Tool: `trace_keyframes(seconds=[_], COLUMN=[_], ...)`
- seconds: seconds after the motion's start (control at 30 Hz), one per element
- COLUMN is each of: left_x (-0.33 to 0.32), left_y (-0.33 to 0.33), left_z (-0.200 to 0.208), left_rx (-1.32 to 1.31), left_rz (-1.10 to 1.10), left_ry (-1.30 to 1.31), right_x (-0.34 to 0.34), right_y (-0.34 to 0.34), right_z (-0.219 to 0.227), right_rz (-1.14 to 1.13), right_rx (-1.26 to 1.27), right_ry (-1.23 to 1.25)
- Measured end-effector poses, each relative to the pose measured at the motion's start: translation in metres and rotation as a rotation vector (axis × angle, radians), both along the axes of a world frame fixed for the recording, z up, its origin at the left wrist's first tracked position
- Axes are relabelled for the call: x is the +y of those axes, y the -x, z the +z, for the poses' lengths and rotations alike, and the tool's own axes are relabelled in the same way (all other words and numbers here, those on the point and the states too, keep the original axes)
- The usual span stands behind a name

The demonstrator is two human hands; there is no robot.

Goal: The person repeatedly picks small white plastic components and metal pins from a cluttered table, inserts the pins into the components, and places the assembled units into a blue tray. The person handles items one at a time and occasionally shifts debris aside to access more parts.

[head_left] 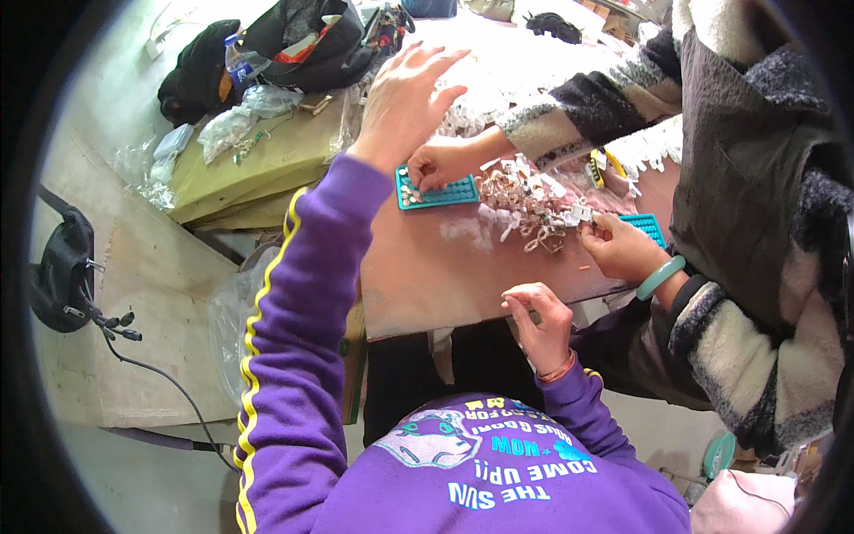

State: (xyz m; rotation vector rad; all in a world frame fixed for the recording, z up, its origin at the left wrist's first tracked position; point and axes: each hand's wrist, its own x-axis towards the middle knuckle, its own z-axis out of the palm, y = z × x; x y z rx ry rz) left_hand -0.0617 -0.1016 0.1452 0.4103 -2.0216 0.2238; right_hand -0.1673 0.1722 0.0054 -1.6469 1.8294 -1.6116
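Observation:
My left hand is stretched out over the far part of the table, fingers spread and nothing seen in them. Just right of it, a co-worker's hand reaches into a teal tray with small round pale pieces at its left end. My right hand hovers by the near table edge, thumb and fingertips pinched together; what they may hold is too small to make out. A co-worker's other hand, with a green bangle, pinches a small white tag-like piece beside a heap of tangled cords and tags.
A second teal tray lies by the co-worker, who stands close on the right. A yellow tape measure is past the heap. Black bags, a bottle and plastic bags stand far left. A cable hangs at left.

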Motion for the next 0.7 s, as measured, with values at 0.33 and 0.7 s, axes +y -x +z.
trace_keyframes(seconds=[0.33,0.7], left_x=[0.092,0.093], left_y=[-0.042,-0.009], left_z=[-0.121,-0.132], left_rx=[-0.327,-0.427], left_rz=[-0.032,-0.078], left_ry=[-0.509,-0.534], right_x=[-0.006,-0.089], right_y=[0.019,0.058], right_z=[-0.009,-0.015], right_rz=[-0.048,-0.088], right_rx=[0.112,0.739], right_ry=[-0.039,-0.103])
